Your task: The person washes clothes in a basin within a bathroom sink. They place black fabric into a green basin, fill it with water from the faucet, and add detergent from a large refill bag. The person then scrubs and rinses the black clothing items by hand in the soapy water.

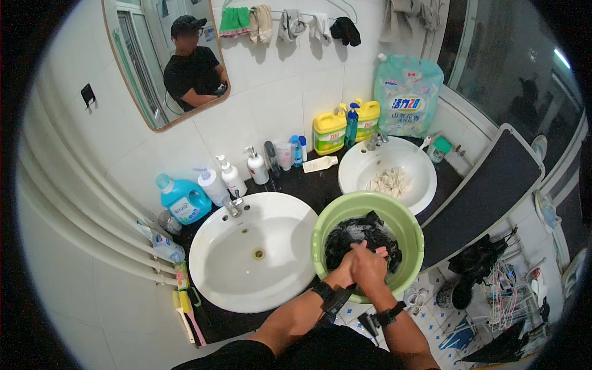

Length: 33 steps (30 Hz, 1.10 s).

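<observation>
A light green plastic basin stands in front of me, its left side overlapping the left sink's rim. Wet black cloth with some suds lies in it. Over the cloth my two hands are pressed together. My left hand is lower and partly covered, a few pinkish fingertips showing beyond the other hand. Lying across it, my right hand has its fingers bent round. Whatever sits between the palms is hidden. Black bands circle both wrists.
On the left is a white sink; a second sink behind the basin holds pale cloth. Bottles, yellow jugs and a large teal pouch line the wall. A dark board leans at right, near hangers.
</observation>
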Tool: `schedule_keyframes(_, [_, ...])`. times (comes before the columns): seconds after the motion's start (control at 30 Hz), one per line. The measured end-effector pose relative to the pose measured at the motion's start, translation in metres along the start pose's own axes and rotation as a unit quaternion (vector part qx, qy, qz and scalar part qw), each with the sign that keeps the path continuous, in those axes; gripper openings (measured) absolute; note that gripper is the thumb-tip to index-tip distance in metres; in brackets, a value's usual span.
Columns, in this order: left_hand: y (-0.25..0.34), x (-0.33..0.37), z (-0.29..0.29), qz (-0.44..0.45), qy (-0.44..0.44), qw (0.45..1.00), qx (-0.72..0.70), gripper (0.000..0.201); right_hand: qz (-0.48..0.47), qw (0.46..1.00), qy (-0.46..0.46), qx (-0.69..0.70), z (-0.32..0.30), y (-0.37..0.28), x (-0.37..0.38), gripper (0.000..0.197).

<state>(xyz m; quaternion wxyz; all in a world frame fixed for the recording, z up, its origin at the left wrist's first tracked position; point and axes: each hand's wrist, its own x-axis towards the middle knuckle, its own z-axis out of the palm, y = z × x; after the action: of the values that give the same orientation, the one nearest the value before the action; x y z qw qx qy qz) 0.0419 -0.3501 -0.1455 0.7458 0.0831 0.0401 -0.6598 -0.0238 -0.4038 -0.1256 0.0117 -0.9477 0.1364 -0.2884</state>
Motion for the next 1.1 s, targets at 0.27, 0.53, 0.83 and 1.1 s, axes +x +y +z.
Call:
schedule_keyframes(0.27, [-0.003, -0.005, 0.002, 0.099, 0.022, 0.990, 0.101, 0.045, 0.040, 0.982, -0.103, 0.157, -0.042, -0.005, 0.023, 0.025])
schedule_keyframes(0.53, [-0.003, -0.010, -0.015, 0.066, 0.006, 0.993, 0.098, 0.037, 0.035, 0.971, -0.128, 0.197, -0.051, -0.010, 0.021, 0.029])
schedule_keyframes(0.83, [0.001, -0.013, 0.009, 0.113, -0.016, 0.987, 0.112, 0.047, -0.048, 0.981, -0.048, 0.184, -0.037, 0.013, 0.027, 0.026])
schedule_keyframes(1.1, [0.003, -0.005, 0.004, 0.071, -0.029, 0.994, 0.084, 0.049, -0.019, 0.963, -0.132, 0.235, -0.044, 0.011, 0.026, 0.033])
